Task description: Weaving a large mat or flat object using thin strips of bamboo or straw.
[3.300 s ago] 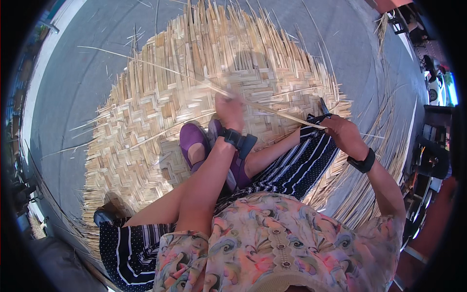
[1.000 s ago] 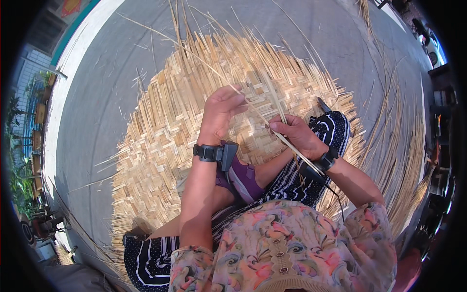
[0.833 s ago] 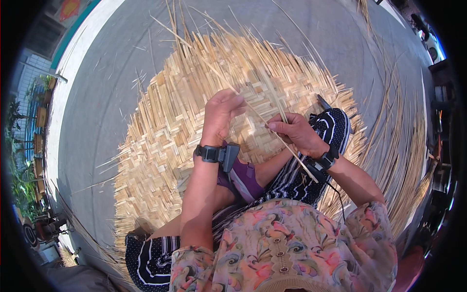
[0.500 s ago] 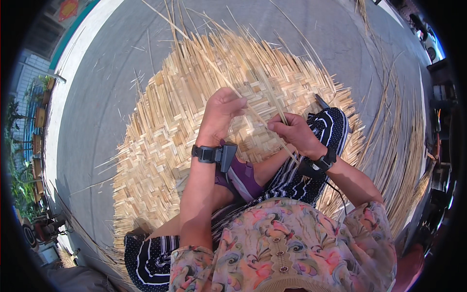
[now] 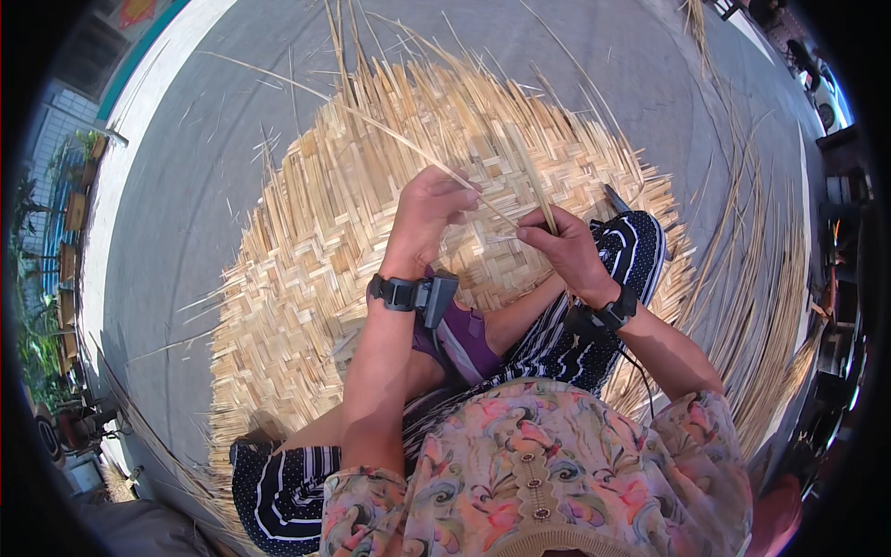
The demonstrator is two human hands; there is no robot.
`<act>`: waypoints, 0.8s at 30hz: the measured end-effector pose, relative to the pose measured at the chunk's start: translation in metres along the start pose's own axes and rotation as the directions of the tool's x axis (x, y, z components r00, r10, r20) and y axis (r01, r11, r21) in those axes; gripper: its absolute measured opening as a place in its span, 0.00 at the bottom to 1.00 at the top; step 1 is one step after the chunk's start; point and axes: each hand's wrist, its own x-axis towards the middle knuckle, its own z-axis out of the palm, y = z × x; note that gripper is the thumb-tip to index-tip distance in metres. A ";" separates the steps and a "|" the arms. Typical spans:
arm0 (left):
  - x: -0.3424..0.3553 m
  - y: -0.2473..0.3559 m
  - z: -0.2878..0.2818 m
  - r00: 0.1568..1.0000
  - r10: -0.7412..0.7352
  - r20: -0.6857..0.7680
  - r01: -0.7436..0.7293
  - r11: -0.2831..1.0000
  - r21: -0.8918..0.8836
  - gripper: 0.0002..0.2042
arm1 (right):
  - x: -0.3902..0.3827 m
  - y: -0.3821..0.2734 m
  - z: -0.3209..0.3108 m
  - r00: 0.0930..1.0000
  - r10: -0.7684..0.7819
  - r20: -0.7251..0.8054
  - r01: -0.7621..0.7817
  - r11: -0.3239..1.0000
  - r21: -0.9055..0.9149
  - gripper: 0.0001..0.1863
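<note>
I sit on a large woven straw mat (image 5: 306,269) with a herringbone pattern and ragged, unwoven ends along its far edge. A long pale straw strip (image 5: 390,133) slants over the mat from the far left down to my right hand. My left hand (image 5: 429,212) is closed around it partway along, with the thumb over curled fingers. At the strip's near end, my right hand (image 5: 564,245) pinches it between thumb and fingers. More upright strips (image 5: 529,167) rise from the mat into the right fingers. Both wrists wear black straps with small devices.
Loose long straws (image 5: 756,278) lie in a bundle along the right side of the grey pavement (image 5: 176,241). A dark tool-like object (image 5: 613,197) rests on the mat by my right knee. Potted plants (image 5: 79,209) line the left edge. A cable hangs from my right wrist.
The straw strip has swung lower and to the left at its far end. Its near end, which stuck out past my right hand, now stops at the fingers. Both hands moved only slightly.
</note>
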 end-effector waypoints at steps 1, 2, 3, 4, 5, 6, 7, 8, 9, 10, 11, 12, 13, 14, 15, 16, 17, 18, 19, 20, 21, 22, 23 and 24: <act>0.000 -0.001 -0.001 1.000 0.001 0.022 -0.001 1.000 -0.001 0.09 | 0.000 -0.001 0.000 1.000 0.021 -0.020 -0.022 0.999 -0.028 0.07; 0.000 -0.002 -0.001 1.000 0.002 0.011 -0.002 1.000 0.001 0.09 | 0.000 -0.002 -0.001 1.000 -0.012 0.001 0.012 1.000 -0.014 0.07; 0.001 -0.004 -0.001 0.999 0.027 0.033 -0.025 0.998 -0.058 0.09 | 0.000 -0.003 -0.001 0.997 0.077 0.022 -0.078 0.996 0.036 0.07; 0.001 -0.005 -0.001 0.999 0.026 0.043 -0.022 0.995 -0.101 0.09 | 0.000 -0.004 -0.001 0.985 0.164 0.045 -0.167 0.982 0.084 0.07; 0.001 -0.006 0.000 0.997 0.053 0.058 -0.046 0.992 -0.116 0.09 | 0.000 -0.004 0.000 0.986 0.163 0.042 -0.166 0.982 0.084 0.07; 0.001 -0.008 0.000 0.997 0.036 0.063 -0.025 0.986 -0.167 0.09 | 0.002 -0.004 0.000 0.987 0.144 0.066 -0.150 0.983 0.105 0.08; 0.001 -0.009 0.001 0.996 0.031 0.085 -0.011 0.974 -0.226 0.09 | 0.003 -0.003 0.000 0.986 0.142 0.085 -0.152 0.980 0.125 0.08; 0.002 -0.010 0.001 0.997 0.019 0.069 -0.003 0.976 -0.217 0.09 | 0.004 -0.002 0.000 0.988 0.125 0.088 -0.135 0.983 0.127 0.08; 0.002 -0.011 0.002 0.999 0.018 0.040 -0.010 0.981 -0.194 0.09 | 0.005 -0.001 0.000 0.993 0.079 0.083 -0.085 0.994 0.066 0.08; 0.002 -0.011 0.003 0.999 0.033 0.025 -0.028 0.983 -0.181 0.09 | 0.005 0.000 -0.001 0.997 0.060 0.056 -0.060 0.998 -0.007 0.08; 0.002 -0.012 0.003 1.000 0.019 0.010 -0.017 0.985 -0.170 0.09 | 0.006 0.001 -0.001 0.996 0.033 0.082 -0.033 0.999 0.005 0.08; 0.002 -0.013 0.004 1.000 0.020 -0.012 -0.022 0.985 -0.173 0.09 | 0.006 0.002 0.000 0.998 0.016 0.053 -0.015 1.000 -0.009 0.08; 0.002 -0.013 0.005 0.999 0.010 -0.031 -0.015 0.984 -0.178 0.09 | 0.007 0.003 0.000 1.000 -0.002 0.023 0.003 1.000 -0.024 0.07; 0.002 -0.013 0.005 0.999 0.021 -0.033 -0.027 0.984 -0.178 0.09 | 0.007 0.004 0.001 1.000 -0.002 0.023 0.003 1.000 -0.025 0.07; 0.002 -0.013 0.006 0.999 0.039 -0.017 -0.042 0.980 -0.195 0.09 | 0.007 0.004 0.001 1.000 0.000 0.013 0.000 1.000 -0.009 0.07; 0.002 -0.012 0.006 1.000 0.031 -0.003 -0.031 0.978 -0.207 0.09 | 0.006 0.004 0.002 1.000 0.003 0.002 -0.003 1.000 0.008 0.06; 0.001 -0.012 0.007 0.998 0.056 -0.003 -0.056 0.975 -0.213 0.09 | 0.006 0.004 0.002 1.000 0.004 0.003 -0.004 1.000 0.008 0.06; 0.001 -0.011 0.007 0.999 0.048 0.009 -0.045 0.978 -0.204 0.08 | 0.006 0.004 0.002 1.000 0.004 -0.001 -0.004 1.000 -0.003 0.06; 0.001 -0.011 0.008 0.998 0.048 0.033 -0.041 0.978 -0.204 0.08 | 0.005 0.005 0.001 1.000 0.003 -0.006 -0.003 1.000 -0.014 0.06; 0.000 -0.011 0.008 0.999 0.039 0.021 -0.035 0.980 -0.196 0.08 | 0.005 0.005 0.000 1.000 0.003 -0.005 -0.004 1.000 -0.015 0.06; 0.000 -0.011 0.009 0.999 0.047 0.020 -0.042 0.979 -0.199 0.08 | 0.005 0.006 -0.001 1.000 -0.017 -0.012 0.017 0.999 -0.033 0.05; 0.000 -0.011 0.009 0.997 0.068 0.034 -0.059 0.975 -0.212 0.07 | 0.006 0.006 -0.001 0.999 -0.048 -0.010 0.047 0.998 -0.047 0.05; 0.000 -0.012 0.009 0.998 0.054 0.020 -0.049 0.978 -0.203 0.07 | 0.006 0.007 -0.002 0.999 -0.038 -0.018 0.037 0.998 -0.051 0.05; 0.000 -0.012 0.009 0.999 0.050 0.018 -0.046 0.981 -0.189 0.07 | 0.007 0.007 -0.002 0.999 -0.050 -0.009 0.050 0.996 -0.075 0.05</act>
